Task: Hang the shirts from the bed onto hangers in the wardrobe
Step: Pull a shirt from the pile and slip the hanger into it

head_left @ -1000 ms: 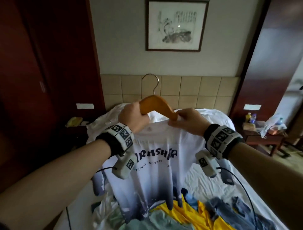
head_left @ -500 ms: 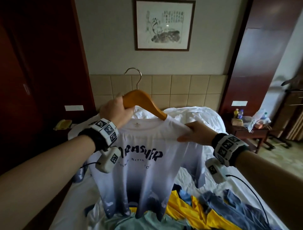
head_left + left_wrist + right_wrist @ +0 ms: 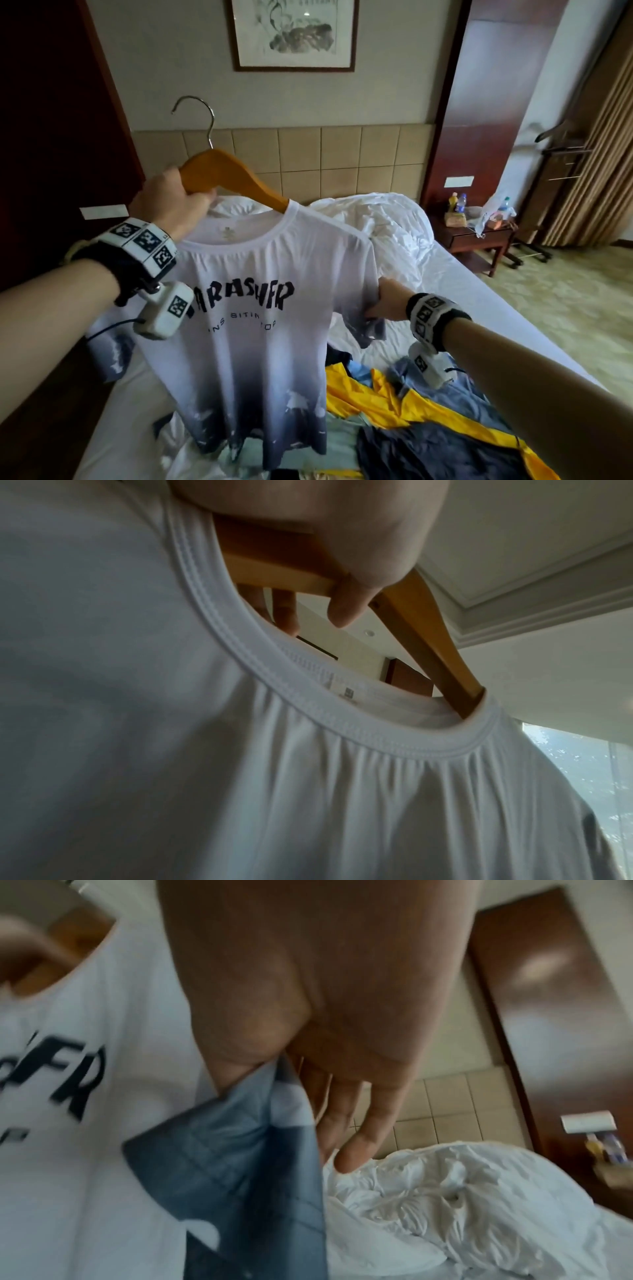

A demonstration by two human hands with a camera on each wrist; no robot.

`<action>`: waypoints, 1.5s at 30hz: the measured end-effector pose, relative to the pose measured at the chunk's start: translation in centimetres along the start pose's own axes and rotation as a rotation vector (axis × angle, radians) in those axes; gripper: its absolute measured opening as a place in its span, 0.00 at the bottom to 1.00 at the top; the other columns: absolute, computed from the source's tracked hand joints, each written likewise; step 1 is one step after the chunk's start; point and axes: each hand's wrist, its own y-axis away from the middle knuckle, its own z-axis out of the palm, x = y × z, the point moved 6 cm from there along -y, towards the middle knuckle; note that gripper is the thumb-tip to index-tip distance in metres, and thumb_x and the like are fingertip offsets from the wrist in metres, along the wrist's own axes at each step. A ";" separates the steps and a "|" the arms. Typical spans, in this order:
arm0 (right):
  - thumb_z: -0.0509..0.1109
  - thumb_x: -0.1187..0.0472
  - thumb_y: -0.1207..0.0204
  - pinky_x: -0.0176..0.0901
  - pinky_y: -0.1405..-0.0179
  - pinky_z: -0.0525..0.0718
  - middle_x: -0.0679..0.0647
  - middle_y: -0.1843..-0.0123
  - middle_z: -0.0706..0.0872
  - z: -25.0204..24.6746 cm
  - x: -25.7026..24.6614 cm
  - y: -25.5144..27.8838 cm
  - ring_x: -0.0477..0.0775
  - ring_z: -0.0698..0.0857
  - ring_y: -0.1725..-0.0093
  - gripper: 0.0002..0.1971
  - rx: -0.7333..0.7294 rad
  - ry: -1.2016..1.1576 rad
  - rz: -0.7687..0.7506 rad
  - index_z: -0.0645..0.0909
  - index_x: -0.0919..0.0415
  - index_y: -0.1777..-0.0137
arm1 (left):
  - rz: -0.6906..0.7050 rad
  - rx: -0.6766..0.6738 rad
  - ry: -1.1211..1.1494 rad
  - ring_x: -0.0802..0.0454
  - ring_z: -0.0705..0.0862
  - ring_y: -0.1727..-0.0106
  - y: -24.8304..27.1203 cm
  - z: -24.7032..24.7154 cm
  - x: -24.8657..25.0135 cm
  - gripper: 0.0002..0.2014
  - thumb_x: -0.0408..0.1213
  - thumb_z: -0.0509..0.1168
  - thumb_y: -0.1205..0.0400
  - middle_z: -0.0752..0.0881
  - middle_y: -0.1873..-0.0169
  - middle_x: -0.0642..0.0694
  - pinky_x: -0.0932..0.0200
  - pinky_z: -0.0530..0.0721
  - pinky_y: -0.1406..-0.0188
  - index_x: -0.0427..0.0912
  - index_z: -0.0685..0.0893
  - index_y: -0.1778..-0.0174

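Head view: left hand (image 3: 171, 205) around hanger (image 3: 233, 178), right hand (image 3: 388, 301) pinching shirt (image 3: 260, 342) sleeve above heaped clothes (image 3: 428, 428).

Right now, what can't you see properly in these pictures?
- Left end of the hanger: head view, hidden by the left hand and the shirt.
- Small words under the shirt's big print: head view, folds break them up.
- Right hand: its fingertips are behind the sleeve; the right wrist view is blurred.
- Bottles on the side table: too small to read.
- Wardrobe: not clearly shown.
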 end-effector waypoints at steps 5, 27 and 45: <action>0.73 0.67 0.27 0.40 0.59 0.74 0.58 0.56 0.83 -1.9 0.2 -0.4 0.56 0.82 0.54 0.09 0.034 0.029 0.022 0.85 0.69 0.49 | -0.008 -0.001 0.016 0.33 0.85 0.47 -0.1 -0.1 -0.3 0.20 0.55 0.72 0.24 0.86 0.48 0.38 0.41 0.82 0.45 0.44 0.79 0.47; 0.77 0.58 0.29 0.45 0.57 0.75 0.53 0.51 0.83 -9.8 -19.9 -0.2 0.59 0.82 0.51 0.23 0.522 -0.202 -0.421 0.74 0.57 0.37 | 0.149 -0.070 -0.034 0.42 0.88 0.54 2.7 4.6 3.0 0.17 0.53 0.72 0.24 0.89 0.57 0.46 0.51 0.85 0.53 0.49 0.84 0.44; 0.76 0.64 0.33 0.43 0.60 0.69 0.54 0.60 0.82 -11.4 -19.3 -0.7 0.59 0.77 0.59 0.14 0.577 -0.269 -0.391 0.79 0.58 0.48 | -0.199 -0.631 0.124 0.62 0.89 0.52 7.7 4.2 -18.8 0.23 0.44 0.86 0.35 0.91 0.54 0.50 0.61 0.87 0.49 0.44 0.88 0.47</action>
